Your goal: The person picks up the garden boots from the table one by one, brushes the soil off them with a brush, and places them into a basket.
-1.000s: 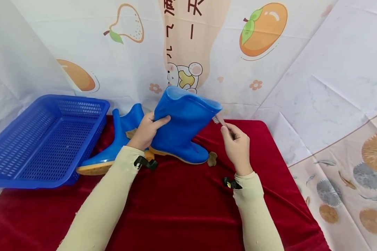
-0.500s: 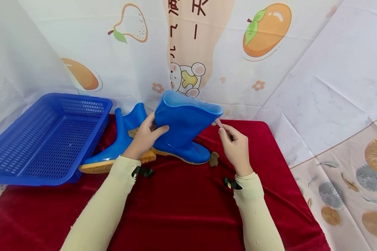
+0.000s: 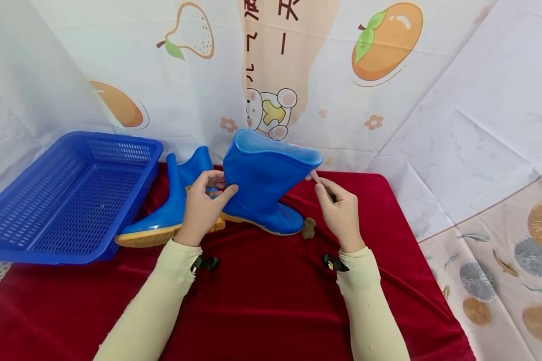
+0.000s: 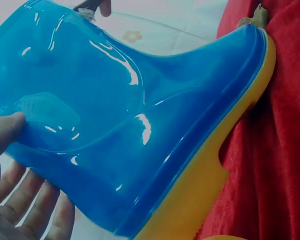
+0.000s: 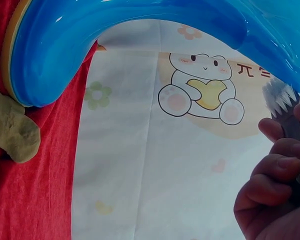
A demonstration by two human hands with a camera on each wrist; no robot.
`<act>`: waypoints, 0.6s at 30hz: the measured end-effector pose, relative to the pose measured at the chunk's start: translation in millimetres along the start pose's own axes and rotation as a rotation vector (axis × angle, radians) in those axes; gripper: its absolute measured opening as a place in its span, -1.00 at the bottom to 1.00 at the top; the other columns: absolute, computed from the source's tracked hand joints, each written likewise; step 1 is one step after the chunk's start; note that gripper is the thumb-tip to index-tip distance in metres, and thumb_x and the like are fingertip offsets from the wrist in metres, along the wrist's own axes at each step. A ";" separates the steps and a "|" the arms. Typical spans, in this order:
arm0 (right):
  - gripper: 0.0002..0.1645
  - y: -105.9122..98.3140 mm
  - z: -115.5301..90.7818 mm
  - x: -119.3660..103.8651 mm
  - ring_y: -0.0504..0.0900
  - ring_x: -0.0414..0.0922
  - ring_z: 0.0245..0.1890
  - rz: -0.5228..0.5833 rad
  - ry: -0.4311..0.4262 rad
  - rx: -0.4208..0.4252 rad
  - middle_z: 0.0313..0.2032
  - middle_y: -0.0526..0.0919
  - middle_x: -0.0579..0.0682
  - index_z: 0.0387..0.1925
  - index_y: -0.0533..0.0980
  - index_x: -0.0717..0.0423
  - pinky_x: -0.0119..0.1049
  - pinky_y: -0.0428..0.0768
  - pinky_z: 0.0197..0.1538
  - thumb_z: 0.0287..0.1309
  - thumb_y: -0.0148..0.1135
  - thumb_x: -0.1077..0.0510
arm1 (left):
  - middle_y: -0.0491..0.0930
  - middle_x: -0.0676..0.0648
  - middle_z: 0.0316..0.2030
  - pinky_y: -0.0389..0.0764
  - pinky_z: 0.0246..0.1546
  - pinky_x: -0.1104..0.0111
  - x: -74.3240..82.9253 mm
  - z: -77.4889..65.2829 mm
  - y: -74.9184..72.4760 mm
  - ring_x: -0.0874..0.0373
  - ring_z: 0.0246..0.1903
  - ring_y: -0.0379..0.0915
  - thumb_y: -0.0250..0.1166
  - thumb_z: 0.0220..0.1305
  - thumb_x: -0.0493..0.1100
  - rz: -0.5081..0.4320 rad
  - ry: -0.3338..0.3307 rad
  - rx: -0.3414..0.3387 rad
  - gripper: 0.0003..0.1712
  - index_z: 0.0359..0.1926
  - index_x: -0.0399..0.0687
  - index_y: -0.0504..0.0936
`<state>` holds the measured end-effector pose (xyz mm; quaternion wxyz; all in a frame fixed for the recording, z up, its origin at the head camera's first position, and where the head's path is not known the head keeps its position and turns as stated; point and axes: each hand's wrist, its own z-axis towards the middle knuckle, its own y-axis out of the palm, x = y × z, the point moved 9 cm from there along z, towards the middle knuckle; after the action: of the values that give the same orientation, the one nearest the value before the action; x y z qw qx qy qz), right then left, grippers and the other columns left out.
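Note:
A blue rubber boot (image 3: 264,175) with a yellow sole leans to the right, its wide opening up. My left hand (image 3: 201,205) is at the back of its shaft, thumb tip over the near side. In the left wrist view the fingers (image 4: 37,200) are spread and loose along the boot's back edge, with a gap before the palm. My right hand (image 3: 341,213) pinches a small brush (image 3: 317,176) by its handle. White bristles (image 5: 280,97) lie right at the boot's shaft, just under the rim. A second blue boot (image 3: 173,198) lies behind my left hand.
A blue plastic basket (image 3: 149,170) stands at the left, next to the second boot. By the toe of the upright boot lies a brown lumpy piece (image 3: 308,228). Red cloth (image 3: 271,301) covers the table, and a printed white curtain (image 3: 334,60) hangs behind.
My left hand has loosened from the boot's shaft and slid slightly down, fingers now apart. The boot dipped a little at first. My right hand keeps the brush at the rim.

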<state>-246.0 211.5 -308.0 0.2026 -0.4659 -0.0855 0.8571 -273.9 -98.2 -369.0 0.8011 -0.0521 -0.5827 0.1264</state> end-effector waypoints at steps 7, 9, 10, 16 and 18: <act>-0.73 -1.3 0.1 -1.2 0.25 -0.22 -0.62 0.001 -0.019 -0.005 -0.65 0.48 -0.05 0.05 0.70 0.28 -0.43 0.25 -0.48 0.40 0.25 0.31 | 0.64 -0.08 -0.15 0.64 -0.21 0.45 6.1 5.7 -1.7 0.14 -0.13 0.54 0.42 0.36 0.07 0.077 0.023 0.041 -0.55 0.08 -0.12 0.61; -0.72 -1.7 0.2 -2.2 0.24 -0.24 -0.62 0.004 -0.027 -0.009 -0.63 0.51 -0.02 0.06 0.70 0.28 -0.44 0.26 -0.48 0.41 0.24 0.31 | 0.66 -0.07 -0.16 0.63 -0.22 0.41 7.7 8.1 -1.4 0.15 -0.13 0.54 0.41 0.37 0.09 0.096 0.026 0.048 -0.56 0.06 -0.10 0.62; -0.72 -1.9 0.2 -2.5 0.25 -0.26 -0.62 0.007 -0.029 -0.008 -0.62 0.54 0.00 0.06 0.70 0.28 -0.45 0.27 -0.47 0.41 0.24 0.31 | 0.66 -0.07 -0.15 0.63 -0.21 0.37 8.7 9.7 -1.1 0.15 -0.13 0.54 0.41 0.37 0.08 0.099 0.030 0.052 -0.57 0.06 -0.10 0.63; -0.74 -4.6 0.4 -5.3 0.31 -0.37 -0.59 0.032 -0.034 0.010 -0.48 0.67 0.05 0.03 0.70 0.34 -0.51 0.37 -0.41 0.38 0.24 0.35 | 0.67 -0.13 -0.13 0.56 -0.11 0.22 17.0 26.1 2.2 0.07 -0.09 0.54 0.43 0.36 0.00 0.074 0.069 0.062 -0.62 0.03 -0.14 0.65; -0.74 -5.4 0.5 -6.7 0.30 -0.37 -0.59 0.034 -0.040 0.016 -0.54 0.60 0.03 0.02 0.70 0.36 -0.52 0.35 -0.42 0.37 0.25 0.37 | 0.66 -0.12 -0.12 0.56 -0.09 0.23 17.7 34.3 3.8 0.07 -0.09 0.53 0.42 0.38 0.00 0.061 0.075 0.056 -0.63 0.04 -0.15 0.65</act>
<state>-241.8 213.5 -300.8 0.1898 -0.4487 -0.0748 0.8701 -301.8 -92.1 -342.8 0.8193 -0.0518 -0.5467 0.1649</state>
